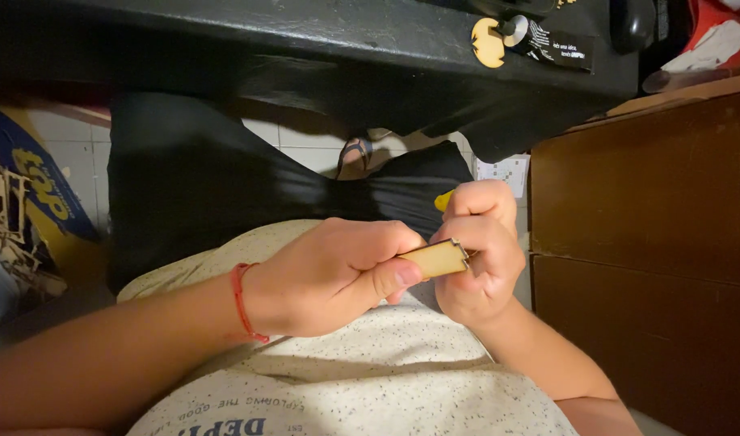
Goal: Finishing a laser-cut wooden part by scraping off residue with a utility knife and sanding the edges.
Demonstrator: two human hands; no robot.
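My left hand (330,274) pinches a small flat piece of pale wood (436,258) between thumb and fingers, over my lap. A red thread band circles that wrist. My right hand (479,250) is curled shut right against the far end of the wood piece and grips a yellow tool (443,199), of which only the tip shows above the fingers. The two hands touch at the wood piece. How the tool meets the wood is hidden by my fingers.
A dark table edge (321,40) runs across the top, with a round yellow cut-out (488,42) and a black tube (548,39) on it. A brown wooden cabinet (653,210) stands at the right. Printed cardboard (31,186) lies at the left. My sandalled foot (354,157) rests on tiles.
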